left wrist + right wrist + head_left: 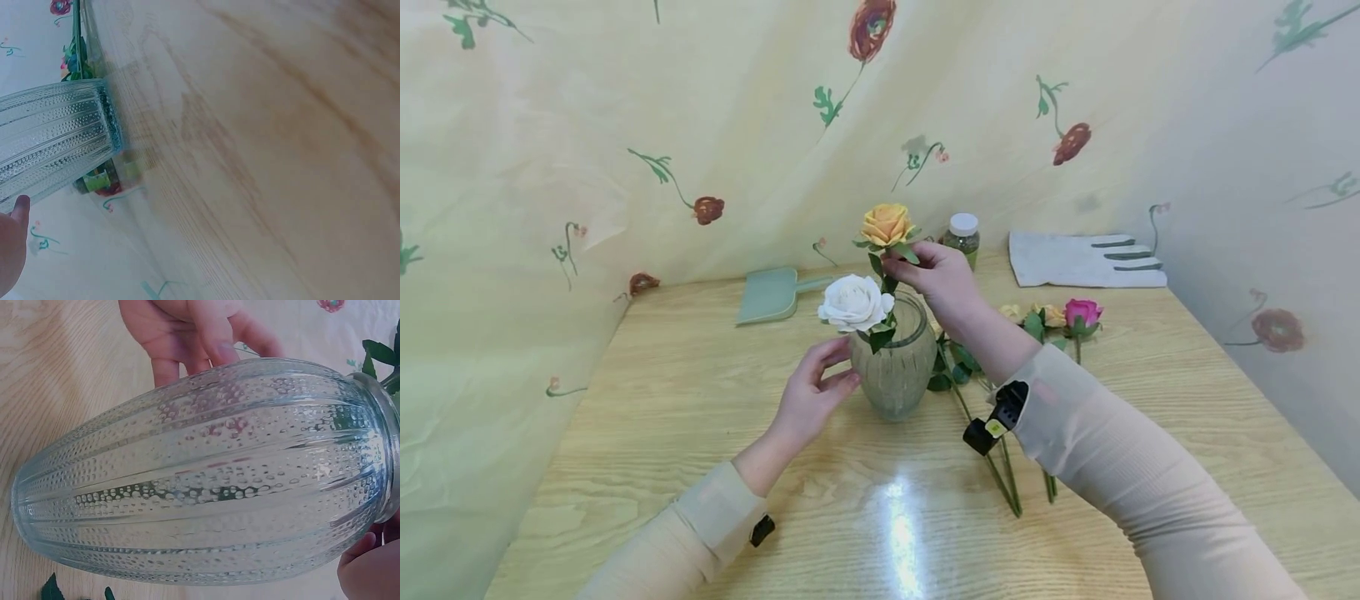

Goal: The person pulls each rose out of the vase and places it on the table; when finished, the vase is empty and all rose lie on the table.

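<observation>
A ribbed clear glass vase [895, 383] stands upright on the table; its bumpy wall [206, 481] fills the right wrist view. A white rose [856, 302] leans over the left of its rim. Above the mouth, my right hand [943, 279] pinches a yellow-orange rose [886, 225] just under the bloom, its lower stem hidden behind the white rose and leaves. My left hand [812, 392] is at the vase's left side, fingers spread and loosely bent, fingertips right at the glass. In the left wrist view a finger [21, 209] shows beside the vase [56, 137].
Right of the vase lie several long-stemmed roses, including a pink one [1082, 314] and yellow ones [1052, 317], partly under my right forearm. Along the back are a pale green dustpan [767, 296], a white-lidded jar [962, 237] and a light work glove [1052, 260], before a flowered curtain [760, 100].
</observation>
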`<state>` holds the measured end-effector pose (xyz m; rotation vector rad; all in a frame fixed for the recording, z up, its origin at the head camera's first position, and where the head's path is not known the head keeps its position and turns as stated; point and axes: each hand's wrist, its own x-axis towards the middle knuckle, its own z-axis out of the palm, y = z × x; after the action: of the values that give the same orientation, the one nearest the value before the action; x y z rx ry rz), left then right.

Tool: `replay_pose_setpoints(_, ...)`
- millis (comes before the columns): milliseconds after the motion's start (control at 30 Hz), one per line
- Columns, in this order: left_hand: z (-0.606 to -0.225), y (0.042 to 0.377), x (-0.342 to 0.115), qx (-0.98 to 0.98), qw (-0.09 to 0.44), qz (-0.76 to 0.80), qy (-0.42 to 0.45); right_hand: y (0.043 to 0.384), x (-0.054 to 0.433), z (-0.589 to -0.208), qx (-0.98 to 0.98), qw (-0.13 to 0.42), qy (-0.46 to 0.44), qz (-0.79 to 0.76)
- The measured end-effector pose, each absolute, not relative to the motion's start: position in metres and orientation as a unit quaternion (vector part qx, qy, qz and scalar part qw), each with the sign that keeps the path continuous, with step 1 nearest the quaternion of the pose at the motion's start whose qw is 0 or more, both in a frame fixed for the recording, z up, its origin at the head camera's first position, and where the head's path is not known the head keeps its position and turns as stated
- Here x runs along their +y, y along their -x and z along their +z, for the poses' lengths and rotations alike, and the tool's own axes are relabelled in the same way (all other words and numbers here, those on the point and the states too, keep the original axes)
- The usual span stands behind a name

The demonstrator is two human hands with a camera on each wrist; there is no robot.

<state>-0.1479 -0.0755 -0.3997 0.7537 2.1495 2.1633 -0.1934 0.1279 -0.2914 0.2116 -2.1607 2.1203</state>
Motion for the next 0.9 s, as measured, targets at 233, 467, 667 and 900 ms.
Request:
replay_pose_setpoints(233,-0.399,0.147,-0.076,0.683,-0.003,0.690,-0.239,0.191,0.129,-0.289,-0.659,0.118,-0.074,0.739)
replay_pose_setpoints(467,-0.400,0.147,-0.076,0.686,0.006,0.689,-0.235,0.190,0.135,-0.281,-0.578,0.162,-0.084,0.796)
replay_pose_setpoints(667,-0.401,0.147,-0.076,0.687,0.005,0.688,-0.234,0.187,0.141,-0.273,-0.520,0.147,-0.087,0.837)
replay_pose_setpoints(900,-0.401,0.148,-0.076,0.685,0.002,0.688,-0.238,0.187,0.147,-0.271,-0.484,0.162,-0.097,0.854)
